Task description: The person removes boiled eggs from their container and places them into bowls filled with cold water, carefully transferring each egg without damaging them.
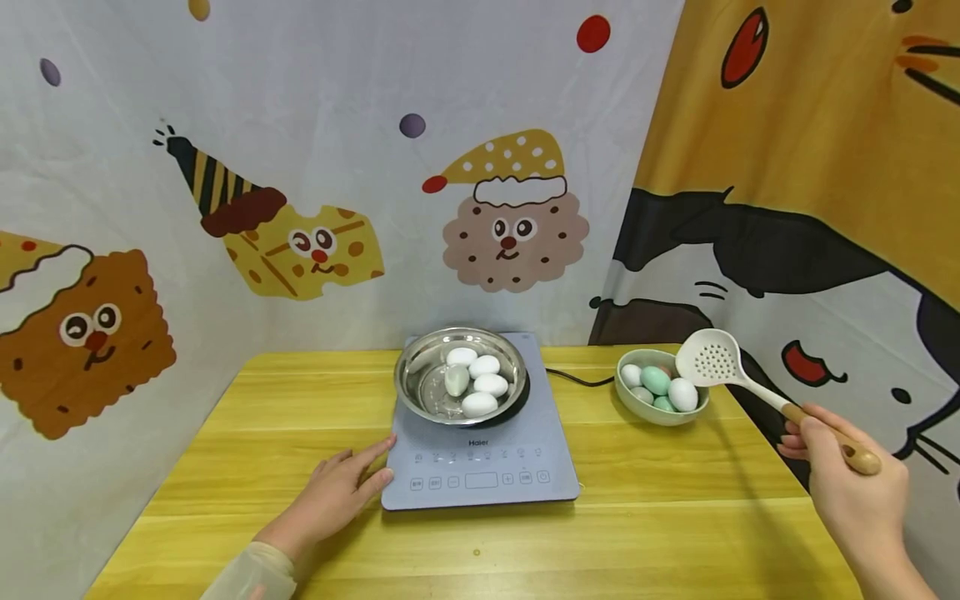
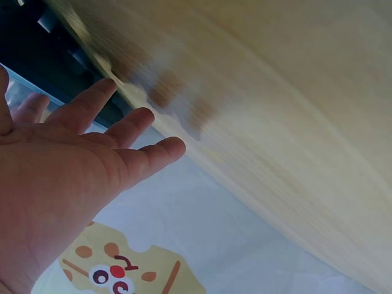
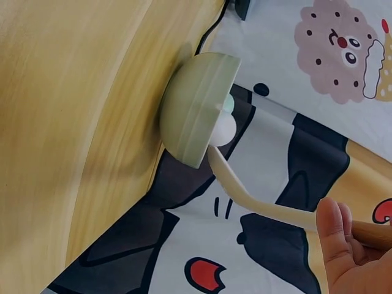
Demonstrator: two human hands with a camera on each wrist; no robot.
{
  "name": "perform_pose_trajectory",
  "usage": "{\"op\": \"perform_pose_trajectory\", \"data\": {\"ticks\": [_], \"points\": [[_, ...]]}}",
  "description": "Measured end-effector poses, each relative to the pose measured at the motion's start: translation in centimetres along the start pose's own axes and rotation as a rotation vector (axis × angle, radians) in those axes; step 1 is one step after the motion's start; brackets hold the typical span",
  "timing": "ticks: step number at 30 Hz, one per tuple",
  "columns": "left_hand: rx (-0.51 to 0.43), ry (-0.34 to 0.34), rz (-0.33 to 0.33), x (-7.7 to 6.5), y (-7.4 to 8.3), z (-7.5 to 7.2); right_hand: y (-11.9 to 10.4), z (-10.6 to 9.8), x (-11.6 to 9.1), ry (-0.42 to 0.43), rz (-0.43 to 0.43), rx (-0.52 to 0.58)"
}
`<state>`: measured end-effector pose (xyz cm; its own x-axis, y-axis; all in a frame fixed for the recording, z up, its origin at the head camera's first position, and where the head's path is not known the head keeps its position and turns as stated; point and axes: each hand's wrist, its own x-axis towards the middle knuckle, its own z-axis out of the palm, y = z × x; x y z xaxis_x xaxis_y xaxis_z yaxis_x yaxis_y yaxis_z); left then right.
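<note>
On the right, my right hand [image 1: 855, 479] grips the wooden handle of a white slotted skimmer [image 1: 711, 358]. The skimmer's perforated head is at the right rim of a pale green bowl [image 1: 652, 415] holding several white and green eggs [image 1: 683, 394]. In the right wrist view, the skimmer's neck [image 3: 257, 207] reaches the bowl's edge. My left hand [image 1: 341, 483] has its fingers extended, touching the left edge of a grey induction cooker [image 1: 480, 467]. A steel pan [image 1: 420, 392] sits on the cooker, with several white eggs [image 1: 491, 384] and one greenish egg [image 1: 456, 380] inside.
The cooker and bowl stand on a wooden table [image 1: 480, 550]. A black cord [image 1: 581, 379] runs from the cooker toward the bowl. Behind the table hangs a cloth backdrop [image 1: 337, 83] printed with cartoon figures.
</note>
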<state>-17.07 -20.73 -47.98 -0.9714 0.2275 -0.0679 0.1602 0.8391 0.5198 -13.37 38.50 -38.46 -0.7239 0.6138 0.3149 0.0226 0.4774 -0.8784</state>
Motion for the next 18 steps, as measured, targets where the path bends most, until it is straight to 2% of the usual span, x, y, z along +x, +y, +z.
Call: {"op": "perform_pose_trajectory", "data": {"ticks": [7,12,15,18], "points": [[-0.006,-0.003,0.006,0.0,0.1,-0.1,-0.4,0.0,-0.3,0.017,-0.028,-0.001],[-0.003,0.004,0.007,0.2,0.0,0.0,-1.7,0.1,-1.3,0.025,-0.055,0.034],[-0.001,0.003,0.008,0.2,0.0,0.0,-3.2,0.4,-2.4,-0.001,-0.067,0.147],[-0.003,-0.001,0.005,0.0,0.0,0.0,-5.1,1.1,-3.9,-0.075,-0.121,0.283]]}}
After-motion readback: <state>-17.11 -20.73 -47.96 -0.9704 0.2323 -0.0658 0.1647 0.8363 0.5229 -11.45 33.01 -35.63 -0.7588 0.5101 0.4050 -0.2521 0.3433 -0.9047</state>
